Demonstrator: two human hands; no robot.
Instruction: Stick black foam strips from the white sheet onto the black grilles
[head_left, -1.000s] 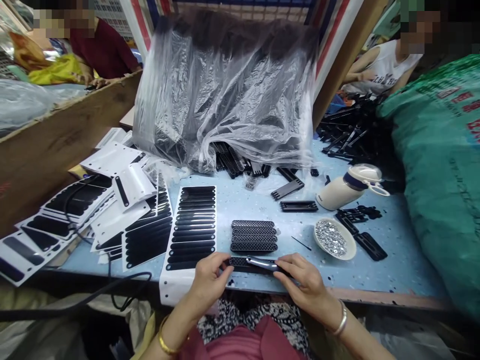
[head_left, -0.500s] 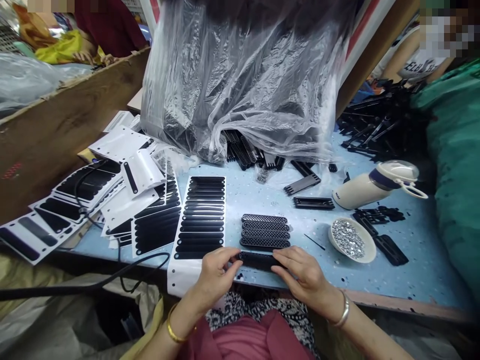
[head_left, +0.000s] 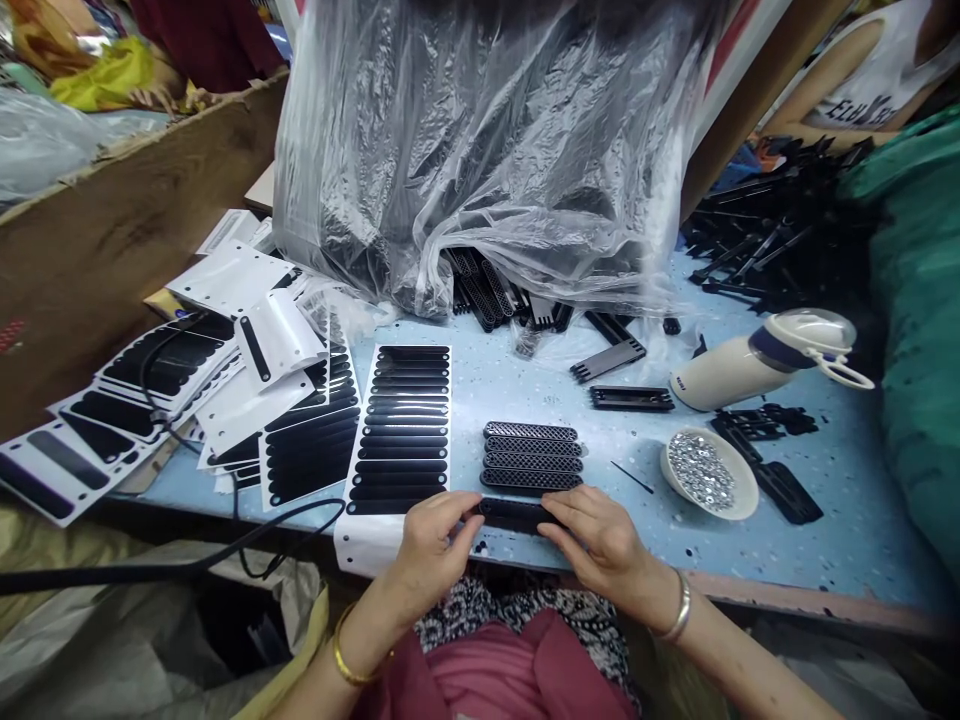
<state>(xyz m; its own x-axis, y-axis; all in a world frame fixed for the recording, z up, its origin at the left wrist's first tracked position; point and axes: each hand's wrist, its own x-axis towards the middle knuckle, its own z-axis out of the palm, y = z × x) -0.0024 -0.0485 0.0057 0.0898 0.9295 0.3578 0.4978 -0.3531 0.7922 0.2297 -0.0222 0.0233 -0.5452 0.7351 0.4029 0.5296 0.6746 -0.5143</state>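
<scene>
Between my hands is a slim black strip-shaped piece point(head_left: 511, 514), lying level near the table's front edge. My left hand point(head_left: 437, 538) pinches its left end, and my right hand point(head_left: 598, 532) grips its right end between thumb and fingers. Just beyond it lie several black perforated pieces point(head_left: 531, 456), side by side in a stack of rows. To the left is a white sheet with black strip stickers point(head_left: 403, 430), its near end beside my left hand. A thin dark stick point(head_left: 631, 477) rests to the right of the perforated pieces.
At the right are a bowl of small metal parts point(head_left: 709, 474), a cream bottle point(head_left: 739, 368) and black parts. Plastic sheeting point(head_left: 480, 150) hangs over more black pieces at the back. More sticker sheets point(head_left: 165, 365) and a black cable point(head_left: 187, 572) are at the left. Two people work beyond.
The camera view has shifted slightly. My right hand has slid a little to the left along the black piece, while both hands keep hold of it.
</scene>
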